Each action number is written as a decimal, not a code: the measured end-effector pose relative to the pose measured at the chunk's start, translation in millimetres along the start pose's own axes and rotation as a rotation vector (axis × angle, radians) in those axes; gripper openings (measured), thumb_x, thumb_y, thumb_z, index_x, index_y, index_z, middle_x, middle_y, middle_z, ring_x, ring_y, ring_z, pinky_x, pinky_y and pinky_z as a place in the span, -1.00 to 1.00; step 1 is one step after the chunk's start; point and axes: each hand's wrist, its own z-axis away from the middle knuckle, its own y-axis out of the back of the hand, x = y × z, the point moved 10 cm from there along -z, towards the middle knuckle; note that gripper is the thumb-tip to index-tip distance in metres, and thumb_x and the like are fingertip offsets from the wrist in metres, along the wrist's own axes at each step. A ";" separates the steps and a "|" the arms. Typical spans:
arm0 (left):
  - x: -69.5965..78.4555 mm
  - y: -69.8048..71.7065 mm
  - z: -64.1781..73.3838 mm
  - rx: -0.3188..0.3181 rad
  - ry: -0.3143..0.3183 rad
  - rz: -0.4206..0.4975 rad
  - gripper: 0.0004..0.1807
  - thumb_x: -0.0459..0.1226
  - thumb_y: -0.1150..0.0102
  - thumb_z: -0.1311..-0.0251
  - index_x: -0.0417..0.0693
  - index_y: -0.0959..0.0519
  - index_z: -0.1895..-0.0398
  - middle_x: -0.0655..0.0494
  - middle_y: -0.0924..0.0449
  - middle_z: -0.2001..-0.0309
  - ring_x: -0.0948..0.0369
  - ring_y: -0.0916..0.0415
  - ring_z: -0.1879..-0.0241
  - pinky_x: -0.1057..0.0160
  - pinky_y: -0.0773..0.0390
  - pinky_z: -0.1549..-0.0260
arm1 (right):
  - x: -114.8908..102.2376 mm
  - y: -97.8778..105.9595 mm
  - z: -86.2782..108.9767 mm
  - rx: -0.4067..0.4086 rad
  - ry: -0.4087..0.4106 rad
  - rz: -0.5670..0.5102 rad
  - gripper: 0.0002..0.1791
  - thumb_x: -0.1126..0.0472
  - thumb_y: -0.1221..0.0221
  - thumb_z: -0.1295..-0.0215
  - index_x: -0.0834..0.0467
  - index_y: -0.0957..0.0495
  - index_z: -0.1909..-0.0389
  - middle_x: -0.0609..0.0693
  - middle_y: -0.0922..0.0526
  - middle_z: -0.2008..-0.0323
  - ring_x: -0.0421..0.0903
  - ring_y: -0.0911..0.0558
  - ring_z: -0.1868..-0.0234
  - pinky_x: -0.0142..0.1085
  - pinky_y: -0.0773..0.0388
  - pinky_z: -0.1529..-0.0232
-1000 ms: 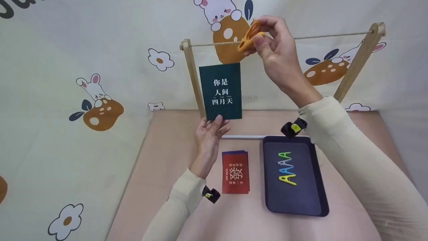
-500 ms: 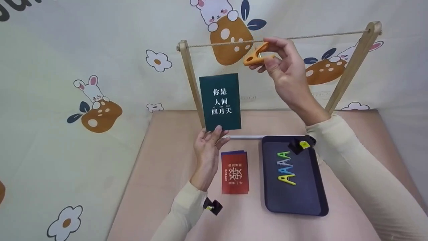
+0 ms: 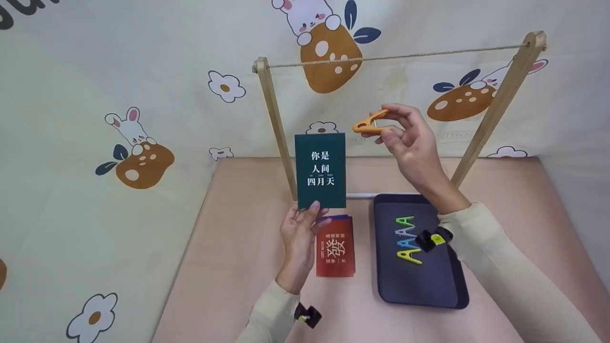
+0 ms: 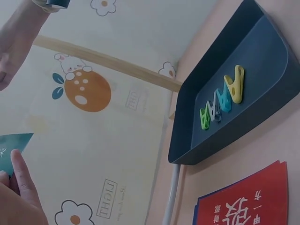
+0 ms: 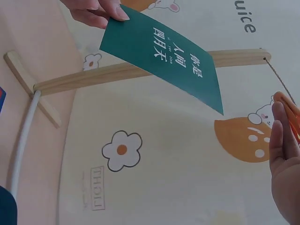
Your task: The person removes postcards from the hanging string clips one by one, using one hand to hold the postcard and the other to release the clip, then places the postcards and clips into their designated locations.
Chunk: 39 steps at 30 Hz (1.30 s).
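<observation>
My left hand (image 3: 300, 233) pinches a dark green card (image 3: 320, 170) by its bottom edge and holds it upright, its white characters facing me. To its right, my right hand (image 3: 413, 143) pinches an orange clothespin (image 3: 371, 123) between thumb and fingers, its nose pointing left. A gap separates the clothespin from the card. Both are below a rope (image 3: 395, 56) strung between two wooden posts (image 3: 275, 114). In the right wrist view the card (image 5: 164, 56) appears tilted, with the orange clothespin (image 5: 287, 105) at the right edge.
A dark tray (image 3: 414, 290) on the pink table (image 3: 228, 267) holds several coloured clothespins (image 3: 409, 256). Red cards (image 3: 335, 252), with a blue one under them, lie left of the tray. A white bar (image 3: 360, 196) joins the frame's base. A printed cloth (image 3: 190, 38) stands behind.
Both hands have come down from the rope. The clothespin has moved down and slightly right, away from the rope; the card has dropped lower.
</observation>
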 end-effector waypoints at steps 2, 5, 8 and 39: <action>-5.9 5.9 1.9 0.019 0.013 -0.005 -0.64 -0.30 -0.35 -0.24 -0.16 -0.50 -0.05 0.06 -0.79 0.22 0.18 -0.76 0.25 0.23 -0.78 0.25 | 8.7 1.4 7.1 -0.002 -0.017 -0.004 -0.54 0.41 -0.08 -0.45 0.33 -0.27 -0.32 0.07 -0.52 -0.15 -0.18 -0.72 0.01 -0.46 -0.64 -0.02; -15.8 14.8 4.4 0.040 0.030 -0.018 -0.62 -0.29 -0.36 -0.23 -0.18 -0.49 -0.05 0.06 -0.78 0.23 0.17 -0.77 0.25 0.23 -0.78 0.26 | 21.4 4.4 18.4 0.005 -0.053 -0.002 -0.53 0.43 -0.09 -0.43 0.34 -0.28 -0.31 0.10 -0.54 -0.16 -0.20 -0.71 -0.01 -0.47 -0.65 -0.02; -25.8 22.8 7.1 0.047 0.041 -0.039 -0.59 -0.27 -0.36 -0.23 -0.20 -0.48 -0.09 0.06 -0.78 0.23 0.18 -0.76 0.24 0.23 -0.78 0.24 | 33.6 7.8 29.6 0.006 -0.092 0.025 -0.53 0.44 -0.08 -0.43 0.34 -0.28 -0.31 0.17 -0.52 -0.19 -0.22 -0.70 -0.02 -0.48 -0.64 -0.05; -122.9 89.8 25.1 0.197 0.222 -0.234 -0.50 -0.16 -0.38 -0.22 -0.33 -0.48 -0.06 -0.04 -0.78 0.25 0.20 -0.77 0.29 0.28 -0.77 0.27 | 163.6 45.1 187.0 0.090 -0.468 0.401 -0.54 0.41 -0.20 -0.35 0.20 -0.45 -0.26 0.18 -0.62 -0.21 -0.35 -0.71 0.20 -0.50 -0.68 0.16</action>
